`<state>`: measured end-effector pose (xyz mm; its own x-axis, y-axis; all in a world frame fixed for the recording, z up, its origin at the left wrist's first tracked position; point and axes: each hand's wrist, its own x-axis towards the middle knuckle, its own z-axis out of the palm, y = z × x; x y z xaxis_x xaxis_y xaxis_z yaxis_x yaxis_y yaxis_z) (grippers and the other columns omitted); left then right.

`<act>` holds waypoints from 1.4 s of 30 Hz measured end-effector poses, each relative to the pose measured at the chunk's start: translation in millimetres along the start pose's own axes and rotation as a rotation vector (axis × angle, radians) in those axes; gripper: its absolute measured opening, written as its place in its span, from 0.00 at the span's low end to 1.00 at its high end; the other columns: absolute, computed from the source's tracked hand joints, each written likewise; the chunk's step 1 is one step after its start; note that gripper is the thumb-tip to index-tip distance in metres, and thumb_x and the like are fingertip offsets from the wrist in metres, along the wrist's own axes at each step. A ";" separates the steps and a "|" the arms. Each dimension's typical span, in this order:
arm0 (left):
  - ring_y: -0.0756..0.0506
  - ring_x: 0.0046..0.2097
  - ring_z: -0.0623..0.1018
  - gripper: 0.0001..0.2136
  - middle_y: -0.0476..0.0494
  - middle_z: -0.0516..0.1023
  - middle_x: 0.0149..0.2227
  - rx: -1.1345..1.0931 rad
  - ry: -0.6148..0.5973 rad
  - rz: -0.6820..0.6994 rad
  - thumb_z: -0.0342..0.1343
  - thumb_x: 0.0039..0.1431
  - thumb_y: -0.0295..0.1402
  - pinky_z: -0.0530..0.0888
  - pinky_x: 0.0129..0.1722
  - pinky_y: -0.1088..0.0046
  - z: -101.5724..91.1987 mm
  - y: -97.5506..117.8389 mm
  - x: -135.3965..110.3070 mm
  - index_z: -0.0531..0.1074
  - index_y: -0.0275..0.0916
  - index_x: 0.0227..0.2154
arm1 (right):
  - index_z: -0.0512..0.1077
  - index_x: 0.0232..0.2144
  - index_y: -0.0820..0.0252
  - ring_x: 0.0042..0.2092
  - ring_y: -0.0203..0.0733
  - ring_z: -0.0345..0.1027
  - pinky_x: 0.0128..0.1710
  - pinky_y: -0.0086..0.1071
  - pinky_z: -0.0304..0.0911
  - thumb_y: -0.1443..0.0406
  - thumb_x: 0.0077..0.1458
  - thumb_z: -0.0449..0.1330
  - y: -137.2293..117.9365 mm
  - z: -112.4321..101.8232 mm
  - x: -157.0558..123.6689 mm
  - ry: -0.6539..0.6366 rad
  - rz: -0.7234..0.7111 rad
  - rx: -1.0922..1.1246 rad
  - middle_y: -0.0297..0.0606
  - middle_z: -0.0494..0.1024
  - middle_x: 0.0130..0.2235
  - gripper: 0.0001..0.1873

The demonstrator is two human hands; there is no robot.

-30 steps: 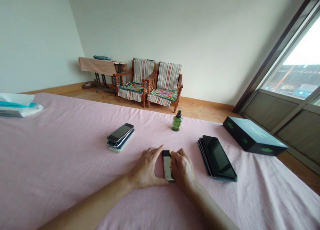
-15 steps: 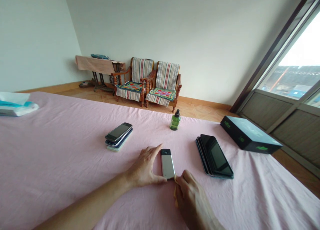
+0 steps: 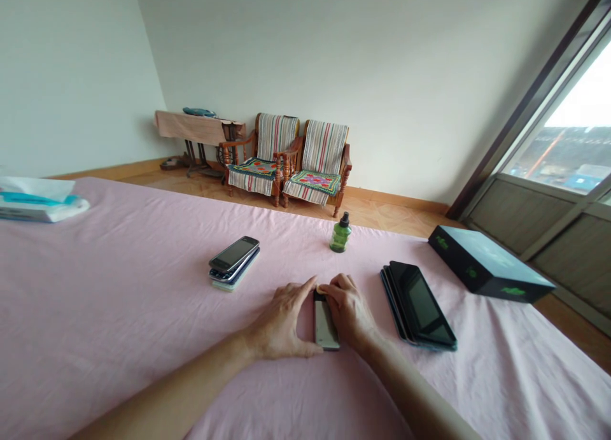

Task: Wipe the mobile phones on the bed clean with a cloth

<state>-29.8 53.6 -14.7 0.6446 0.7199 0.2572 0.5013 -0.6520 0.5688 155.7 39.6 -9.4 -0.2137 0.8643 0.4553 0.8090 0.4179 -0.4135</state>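
Observation:
A silver mobile phone with a black top end [image 3: 326, 330] lies flat on the pink cloth, its back seemingly up. My left hand [image 3: 285, 322] braces it from the left, thumb at the near end and fingertips at the far end. My right hand [image 3: 352, 312] is closed on a small pale yellow cloth [image 3: 321, 289], pressed at the phone's far end; most of the cloth is hidden under the fingers. To the left sits a stack of mobile phones [image 3: 235, 262]. On the right lies a stack of tablets [image 3: 420, 306] with a black screen on top.
A green spray bottle [image 3: 340, 233] stands upright beyond my hands. A black box with green lettering [image 3: 491, 265] is at the far right, and a tissue pack [image 3: 42, 201] at the far left. Past the edge of the pink bedcover [image 3: 119, 287] are two wooden chairs [image 3: 291, 156].
My right hand has moved with the yellow cloth from the phone's near end up to its far end. My left hand stays around the phone. The view has shifted slightly.

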 end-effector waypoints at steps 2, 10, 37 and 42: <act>0.33 0.59 0.63 0.56 0.36 0.63 0.60 -0.001 -0.005 -0.004 0.72 0.34 0.40 0.60 0.58 0.53 -0.2 -0.2 0.0 0.44 0.43 0.64 | 0.77 0.39 0.58 0.39 0.42 0.63 0.38 0.33 0.63 0.74 0.60 0.52 -2.5 2.0 -0.6 -0.028 -0.033 0.000 0.41 0.70 0.34 0.15; 0.32 0.58 0.65 0.54 0.37 0.65 0.58 -0.036 0.002 -0.029 0.72 0.35 0.42 0.62 0.56 0.51 3.3 -5.1 0.5 0.47 0.46 0.64 | 0.75 0.44 0.53 0.38 0.43 0.61 0.36 0.34 0.60 0.71 0.62 0.51 -20.0 -8.0 -31.7 -0.115 -0.107 0.060 0.40 0.71 0.37 0.15; 0.33 0.58 0.66 0.43 0.35 0.67 0.58 0.141 0.009 0.086 0.68 0.38 0.50 0.61 0.57 0.54 3.1 5.2 3.2 0.61 0.38 0.57 | 0.78 0.36 0.59 0.33 0.39 0.64 0.30 0.32 0.60 0.73 0.59 0.52 -2.5 -10.0 -62.2 0.060 0.102 0.253 0.39 0.68 0.32 0.14; 0.35 0.57 0.67 0.40 0.36 0.68 0.56 0.143 0.049 0.084 0.68 0.38 0.42 0.62 0.57 0.57 7.8 8.4 1.5 0.62 0.36 0.56 | 0.76 0.36 0.58 0.36 0.42 0.62 0.32 0.33 0.58 0.79 0.51 0.53 -22.2 -10.2 -64.6 -0.031 -0.010 0.133 0.40 0.68 0.33 0.18</act>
<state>-20.2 47.3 -15.6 0.6606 0.6702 0.3383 0.5265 -0.7348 0.4277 157.2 -28.4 -21.6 -0.2402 0.8671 0.4364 0.7276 0.4584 -0.5104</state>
